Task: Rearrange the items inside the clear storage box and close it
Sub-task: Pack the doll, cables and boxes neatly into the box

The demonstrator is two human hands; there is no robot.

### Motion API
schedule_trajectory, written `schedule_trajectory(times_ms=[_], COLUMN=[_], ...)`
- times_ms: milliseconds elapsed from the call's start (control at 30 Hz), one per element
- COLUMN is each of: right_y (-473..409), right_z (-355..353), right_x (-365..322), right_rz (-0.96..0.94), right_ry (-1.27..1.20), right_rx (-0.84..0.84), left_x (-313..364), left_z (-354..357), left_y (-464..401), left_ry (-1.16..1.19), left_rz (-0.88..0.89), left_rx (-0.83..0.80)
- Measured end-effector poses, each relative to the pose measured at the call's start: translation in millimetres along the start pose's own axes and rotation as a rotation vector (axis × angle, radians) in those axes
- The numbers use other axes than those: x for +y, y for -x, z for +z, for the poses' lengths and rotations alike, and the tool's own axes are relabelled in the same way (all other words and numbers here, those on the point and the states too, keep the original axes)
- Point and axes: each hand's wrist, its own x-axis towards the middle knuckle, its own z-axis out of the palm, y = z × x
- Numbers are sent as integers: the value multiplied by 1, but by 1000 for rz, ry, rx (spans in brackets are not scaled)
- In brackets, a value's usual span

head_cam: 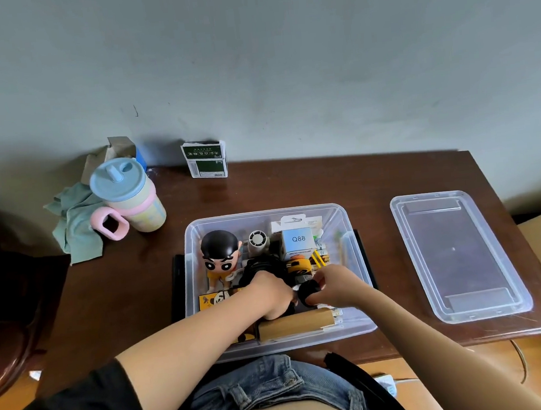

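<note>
While lid [460, 253] well apart rightward: both hands inside clear box [193, 231], left hand [270, 294] curled among items, right hand [330, 286] pinching black piece [308, 291].

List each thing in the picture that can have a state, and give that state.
Storage box: open, full of items.
Lid: off, flat on the table right of the box.
Cup: upright, lid on.
Cloth: crumpled.
Left hand: inside the box; its grip is hidden.
Right hand: holds a black item.
</note>
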Motion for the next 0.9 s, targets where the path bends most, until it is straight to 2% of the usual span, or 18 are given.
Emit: schedule_trajectory(times_ms=[167,333,533,700,900], right_y=[-3,-6,-11,-12,-14], right_z=[3,3,17,28,28], right_x=[4,-2,-11,-20,-17], right_rz=[-28,-3,124,91,77], right_ry=[104,107,75,205,251], right_rx=[-23,-60,19,103,63], left_x=[-2,-3,-9,-11,-13], left_z=[1,7,8,7,11], left_y=[-1,-1,4,2,1], left_ry=[13,39,31,23,64], left_rz=[-15,-36,-76,-89,-72], left_rx=[6,-3,40,41,79])
